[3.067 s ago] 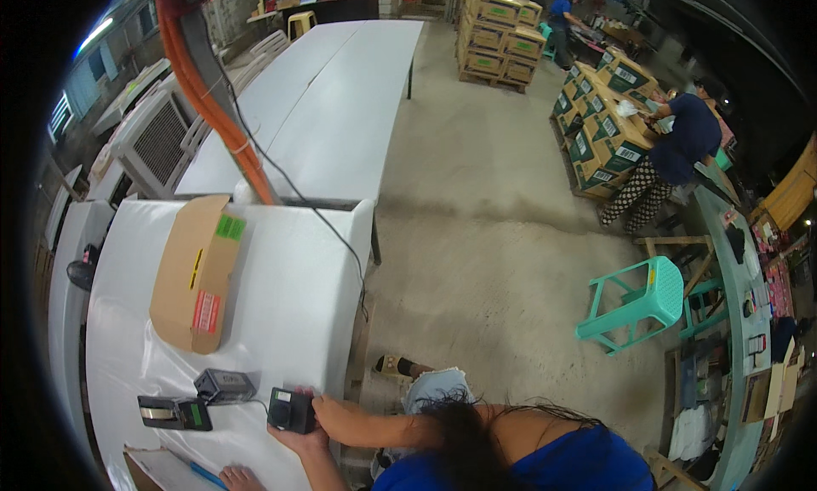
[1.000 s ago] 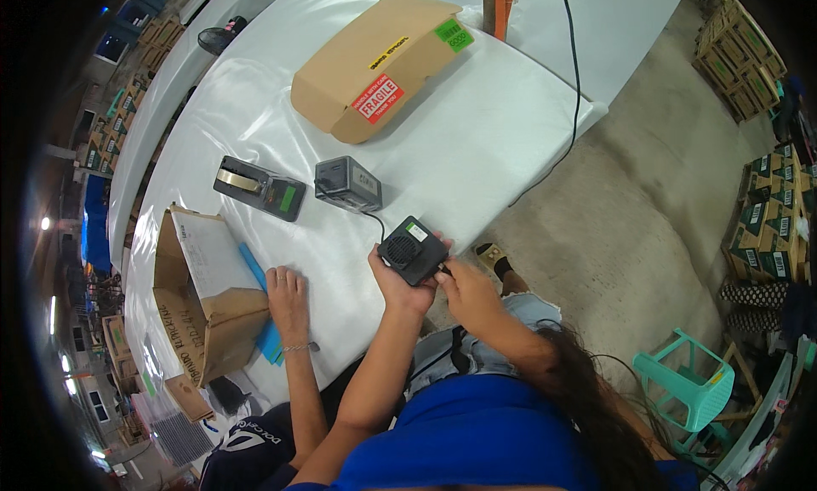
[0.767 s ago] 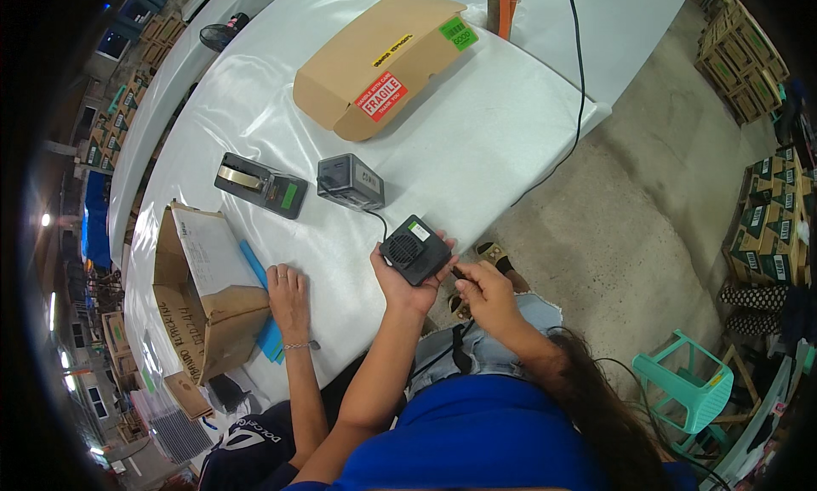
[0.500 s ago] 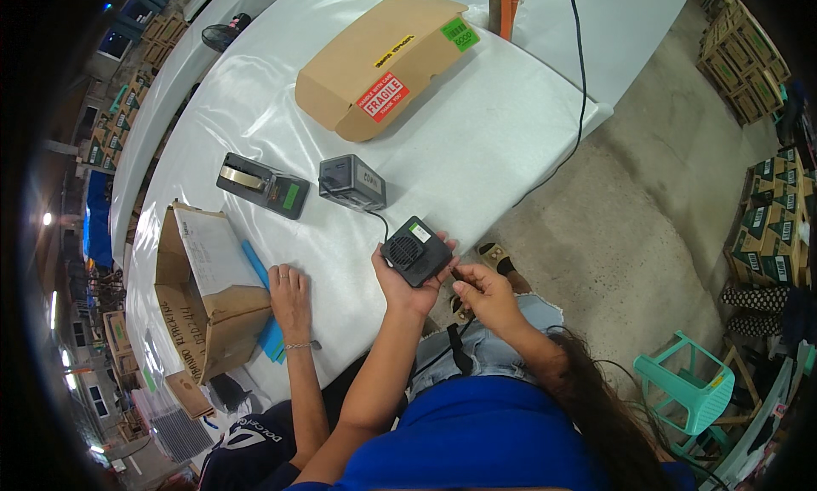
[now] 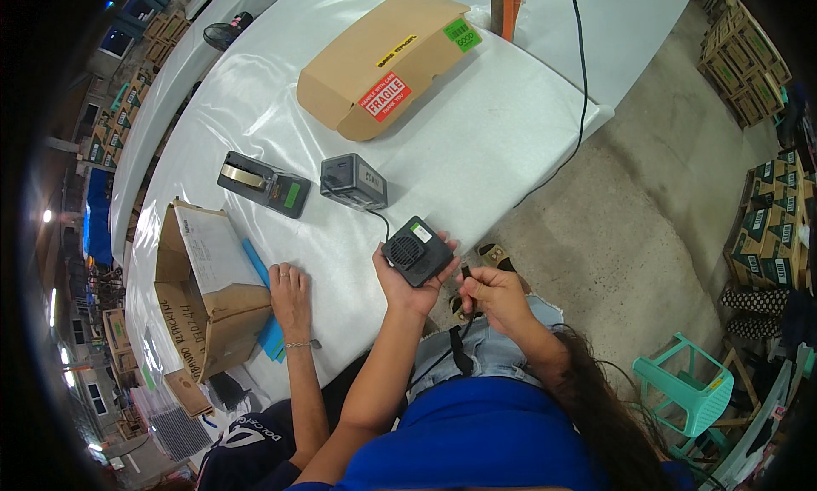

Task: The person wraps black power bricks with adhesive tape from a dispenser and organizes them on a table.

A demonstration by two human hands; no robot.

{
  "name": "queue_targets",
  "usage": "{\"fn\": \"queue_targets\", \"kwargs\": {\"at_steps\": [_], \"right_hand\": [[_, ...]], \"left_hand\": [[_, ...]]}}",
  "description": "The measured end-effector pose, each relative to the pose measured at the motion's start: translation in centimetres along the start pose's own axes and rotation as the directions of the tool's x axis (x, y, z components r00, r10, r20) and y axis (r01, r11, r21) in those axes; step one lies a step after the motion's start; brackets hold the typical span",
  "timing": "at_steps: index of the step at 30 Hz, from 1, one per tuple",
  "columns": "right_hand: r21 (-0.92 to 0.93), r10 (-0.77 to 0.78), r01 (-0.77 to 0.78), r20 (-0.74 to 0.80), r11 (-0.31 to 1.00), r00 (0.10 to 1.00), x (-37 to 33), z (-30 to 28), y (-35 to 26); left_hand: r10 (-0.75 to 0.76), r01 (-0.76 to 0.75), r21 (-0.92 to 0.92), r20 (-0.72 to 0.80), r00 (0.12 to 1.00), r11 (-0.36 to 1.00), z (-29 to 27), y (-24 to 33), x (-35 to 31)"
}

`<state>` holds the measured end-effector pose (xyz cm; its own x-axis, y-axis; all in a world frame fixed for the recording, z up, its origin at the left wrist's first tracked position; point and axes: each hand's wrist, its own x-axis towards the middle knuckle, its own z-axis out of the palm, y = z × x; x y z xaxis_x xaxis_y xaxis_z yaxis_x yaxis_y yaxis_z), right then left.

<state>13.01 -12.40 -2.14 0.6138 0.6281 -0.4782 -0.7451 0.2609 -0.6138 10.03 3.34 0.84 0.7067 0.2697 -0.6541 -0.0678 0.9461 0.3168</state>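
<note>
My left hand (image 5: 407, 294) is palm up, wrapped round the lower side of a square black device (image 5: 417, 251) with a round slotted grille and a green and white label. A thin cord runs from the device to a dark grey box-shaped unit (image 5: 354, 181) on the table. Just right of the device, my right hand (image 5: 500, 299) pinches the black plug (image 5: 465, 272) of a cable that hangs down past my waist. A small gap shows between plug and device. Farther left lies a black tape dispenser (image 5: 264, 183) with a green label.
A co-worker's hand (image 5: 291, 308) rests on the white-covered table (image 5: 477, 125) beside an open cardboard box (image 5: 208, 295) and blue strips (image 5: 272, 342). A tan carton (image 5: 374, 65) sits at the back. Off the table's right side stands a green stool (image 5: 685, 385).
My right hand has shifted slightly right, drawing the plug away from the device's edge, so more of the plug shows. The left hand and the device stay nearly still.
</note>
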Motion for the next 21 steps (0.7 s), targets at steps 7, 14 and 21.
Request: {"fn": "queue_targets", "kwargs": {"at_steps": [7,14,21], "right_hand": [[-0.057,0.156,-0.153,0.038,0.987,0.987,0.4,0.8,0.2],[-0.134,0.121,-0.113,0.05,0.985,0.991,0.8,1.4,0.1],[-0.179,0.075,-0.064,0.051,0.982,0.996,0.7,1.6,-0.2]], "left_hand": [[0.001,-0.001,0.013,-0.025,1.0,1.0,0.4,0.0,0.0],[-0.003,0.004,0.04,-0.029,1.0,0.999,0.4,0.3,-0.2],[-0.01,0.01,0.066,0.005,1.0,0.998,0.1,0.2,0.2]]}}
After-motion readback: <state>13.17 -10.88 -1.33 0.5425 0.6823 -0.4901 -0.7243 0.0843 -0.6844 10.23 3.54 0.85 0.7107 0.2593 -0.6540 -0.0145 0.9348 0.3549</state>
